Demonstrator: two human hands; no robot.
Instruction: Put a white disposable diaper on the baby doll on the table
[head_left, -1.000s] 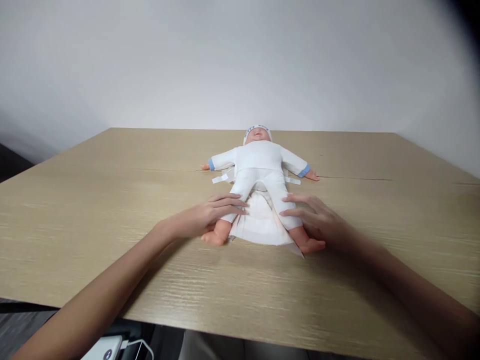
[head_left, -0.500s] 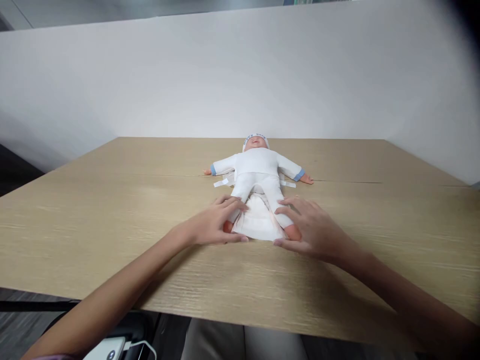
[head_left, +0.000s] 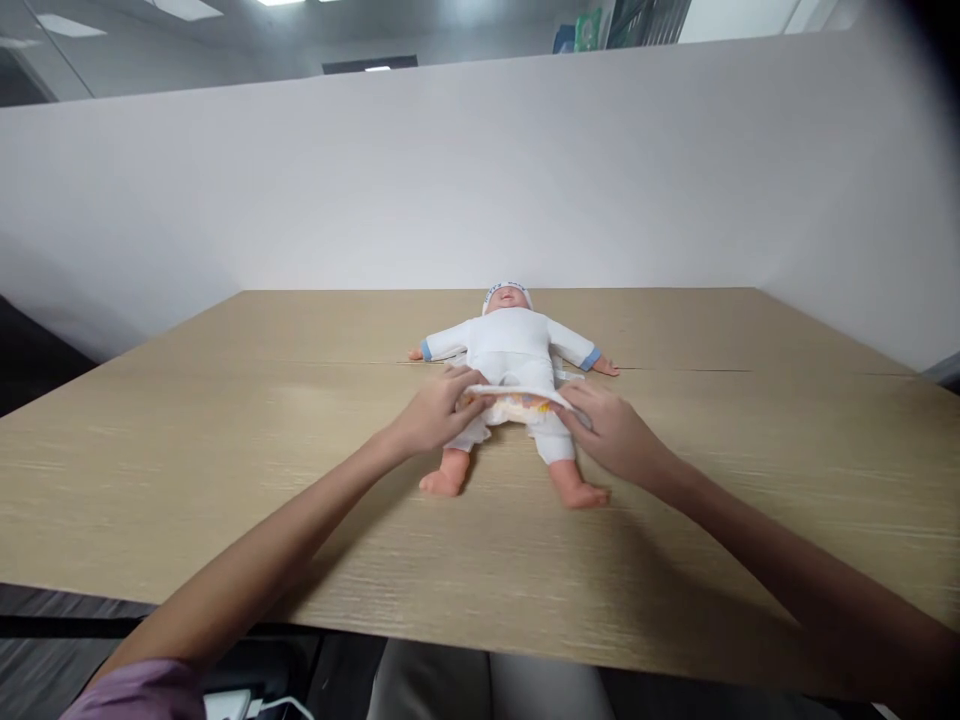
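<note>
1. One doll (head_left: pixel 514 335) lies on its back at the middle of one wooden table (head_left: pixel 480 560), head far, feet near.
2. It wears one white cap (head_left: pixel 507 286) and a white suit with two blue cuffs (head_left: pixel 591 359); both arms are spread, one left and one right. Two bare feet (head_left: pixel 577 492) point toward the near edge, apart from each other.
3. One diaper (head_left: pixel 517 408) is at the doll's hips and between its legs, its front flap raised, with a coloured print on the near side. One white tab (head_left: pixel 572 376) shows at the right of the waist.
4. Two hands are on it: the left hand (head_left: pixel 442 408) is clamped on the flap's left corner, the right hand (head_left: pixel 609 425) on its right corner, thumbs and fingers together on the edge.
5. One white wall (head_left: pixel 480 180) stands beyond the far edge.
</note>
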